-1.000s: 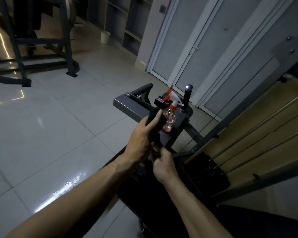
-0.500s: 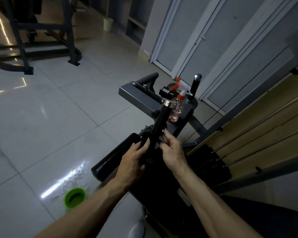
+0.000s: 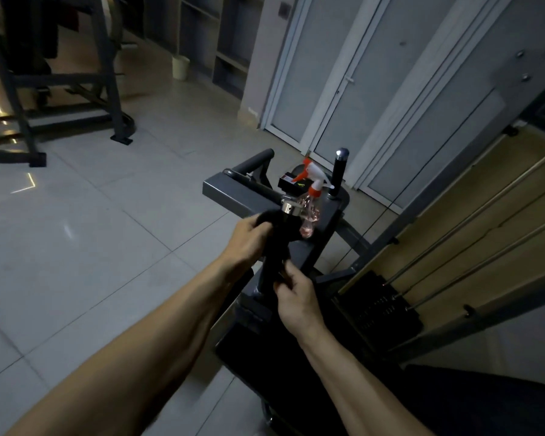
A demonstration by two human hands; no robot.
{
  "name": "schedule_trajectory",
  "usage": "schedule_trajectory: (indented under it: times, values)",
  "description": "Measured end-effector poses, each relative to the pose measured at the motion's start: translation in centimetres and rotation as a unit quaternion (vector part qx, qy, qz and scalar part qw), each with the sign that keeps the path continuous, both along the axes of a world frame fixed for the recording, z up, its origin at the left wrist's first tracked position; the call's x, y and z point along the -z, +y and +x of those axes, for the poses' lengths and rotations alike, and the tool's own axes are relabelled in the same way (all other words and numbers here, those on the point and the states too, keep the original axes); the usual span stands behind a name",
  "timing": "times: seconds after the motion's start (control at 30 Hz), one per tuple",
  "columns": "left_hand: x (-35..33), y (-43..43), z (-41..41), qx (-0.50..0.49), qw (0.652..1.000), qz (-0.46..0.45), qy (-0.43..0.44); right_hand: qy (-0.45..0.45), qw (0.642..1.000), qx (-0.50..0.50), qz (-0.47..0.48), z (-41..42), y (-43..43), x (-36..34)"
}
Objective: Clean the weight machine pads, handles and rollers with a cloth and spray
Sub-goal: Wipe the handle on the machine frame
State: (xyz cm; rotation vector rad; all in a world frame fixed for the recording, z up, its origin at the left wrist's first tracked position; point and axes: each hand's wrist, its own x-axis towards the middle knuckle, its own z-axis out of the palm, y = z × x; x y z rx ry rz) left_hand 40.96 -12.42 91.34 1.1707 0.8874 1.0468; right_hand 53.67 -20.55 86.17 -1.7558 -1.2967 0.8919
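A black upright machine handle point(image 3: 272, 262) with a chrome end cap point(image 3: 288, 207) stands in front of me. My left hand point(image 3: 249, 239) grips a dark cloth point(image 3: 269, 220) wrapped round the handle's upper part, just under the cap. Lower down, my right hand point(image 3: 294, 294) pinches the cloth's hanging end against the handle. A clear spray bottle point(image 3: 310, 212) with an orange and white trigger stands on the grey machine plate point(image 3: 243, 196) just behind the handle. A second black handle point(image 3: 339, 173) rises at the plate's far right.
A small black box point(image 3: 291, 184) lies on the plate by the bottle. The weight stack point(image 3: 378, 306) and its guide rods point(image 3: 472, 228) are on the right. A black seat pad point(image 3: 485, 404) is at lower right. Another machine frame point(image 3: 107, 73) stands far left on the tiled floor.
My left hand has slid up the handle with the cloth, from the lower part to just under the chrome cap. My right hand stays low on the handle. The camera view has shifted.
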Motion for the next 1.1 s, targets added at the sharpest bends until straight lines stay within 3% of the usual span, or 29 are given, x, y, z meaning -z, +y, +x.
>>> schedule_trajectory:
  times: [0.2,0.33,0.43,0.53,0.67,0.73,0.8,0.9,0.93,1.0,1.1]
  values:
    - [5.7,-1.9,-1.4,0.002,0.994,0.072,0.087,-0.006,0.999,-0.023,0.025,-0.2,0.4,0.4]
    - [9.2,-3.4,-2.3,0.003,0.976,0.116,0.185,-0.031,0.999,0.041,-0.005,-0.2,1.0,1.2]
    - [9.3,-3.4,-2.9,0.017,0.951,0.127,0.283,-0.019,0.994,0.102,-0.029,0.0,1.1,0.6]
    - [8.3,-4.4,-4.0,0.000,0.916,0.162,0.368,-0.038,0.993,0.110,0.034,0.4,0.3,-1.3]
    - [3.2,-4.8,-3.4,-0.122,0.926,0.225,0.279,0.048,0.978,0.083,0.183,-0.1,-1.1,-4.9]
    - [-0.2,-5.1,-1.6,-0.116,0.893,0.322,0.291,0.149,0.969,0.009,0.195,-0.6,-1.8,-6.2]
    - [-2.1,-5.7,0.1,-0.090,0.835,0.399,0.368,0.266,0.950,-0.035,0.161,-0.6,-2.0,-6.8]
    - [-2.1,-6.2,1.2,-0.057,0.762,0.468,0.444,0.333,0.931,0.033,0.150,1.2,-1.1,-6.9]
    - [-1.9,-6.1,1.3,-0.065,0.762,0.472,0.438,0.333,0.930,0.067,0.142,2.3,-0.1,-6.4]
    - [-1.5,-5.7,0.6,-0.131,0.805,0.436,0.380,0.326,0.931,0.122,0.111,3.8,1.2,-5.4]
    - [-1.4,-4.5,0.9,-0.209,0.885,0.284,0.304,0.319,0.934,0.137,0.082,5.7,3.8,-4.5]
